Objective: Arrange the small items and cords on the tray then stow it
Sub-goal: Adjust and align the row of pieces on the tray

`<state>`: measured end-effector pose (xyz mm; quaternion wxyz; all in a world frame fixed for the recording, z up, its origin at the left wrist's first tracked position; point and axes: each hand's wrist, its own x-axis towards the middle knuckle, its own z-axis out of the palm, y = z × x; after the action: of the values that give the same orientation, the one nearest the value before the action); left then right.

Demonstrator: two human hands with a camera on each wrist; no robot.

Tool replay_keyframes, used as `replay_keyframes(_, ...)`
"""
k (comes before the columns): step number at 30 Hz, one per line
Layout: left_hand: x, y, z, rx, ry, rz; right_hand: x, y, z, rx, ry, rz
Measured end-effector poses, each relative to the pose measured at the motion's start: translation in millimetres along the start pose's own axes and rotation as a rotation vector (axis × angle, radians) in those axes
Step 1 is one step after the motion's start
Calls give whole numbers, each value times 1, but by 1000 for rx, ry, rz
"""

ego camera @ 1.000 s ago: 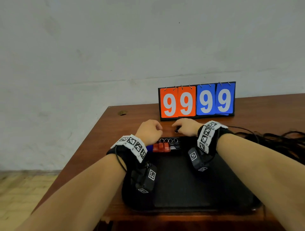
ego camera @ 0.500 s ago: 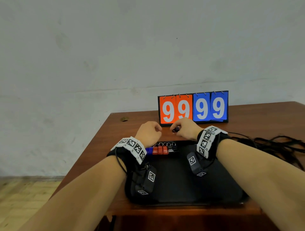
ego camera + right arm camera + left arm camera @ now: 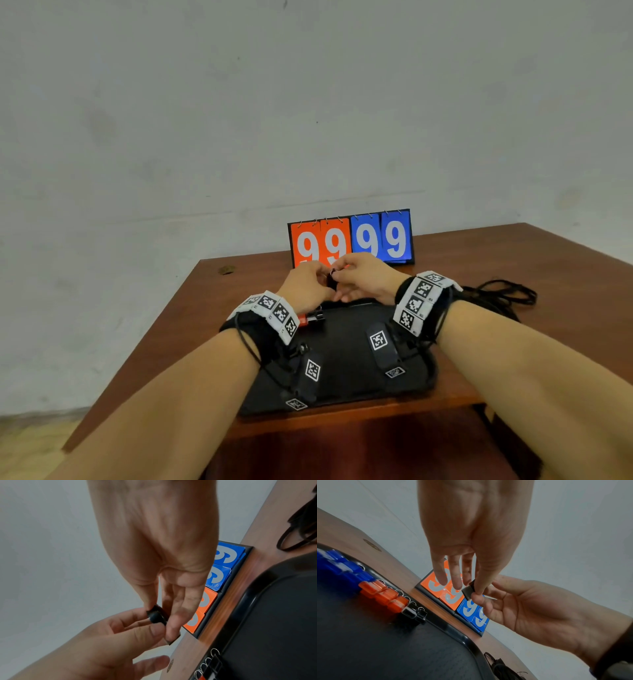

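Both hands meet above the far edge of the tray (image 3: 342, 387), in front of the scoreboard (image 3: 351, 240). The left hand (image 3: 471, 527) pinches a small black binder clip (image 3: 469, 591) between thumb and forefinger, its other fingers hanging straight. The right hand (image 3: 539, 609) pinches the same clip from the opposite side with curled fingers; the right wrist view shows the clip (image 3: 157, 615) between the fingertips of both. A row of blue, orange and black clips (image 3: 385, 595) lies on the tray along its far edge, wire loops pointing at the scoreboard. A tangle of black cords (image 3: 496, 298) lies on the table (image 3: 171, 325), to the right of the tray and off it.
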<state>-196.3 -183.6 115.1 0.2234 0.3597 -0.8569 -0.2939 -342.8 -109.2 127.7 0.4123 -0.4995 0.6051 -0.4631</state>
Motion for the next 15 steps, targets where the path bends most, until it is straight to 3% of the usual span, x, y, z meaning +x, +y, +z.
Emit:
replay_keyframes(8, -7, 11, 2, 9, 38, 17, -14, 0, -6, 150, 13, 47)
replay_keyframes(15, -8, 12, 0, 53, 50, 25, -16, 1, -4, 53, 29, 20)
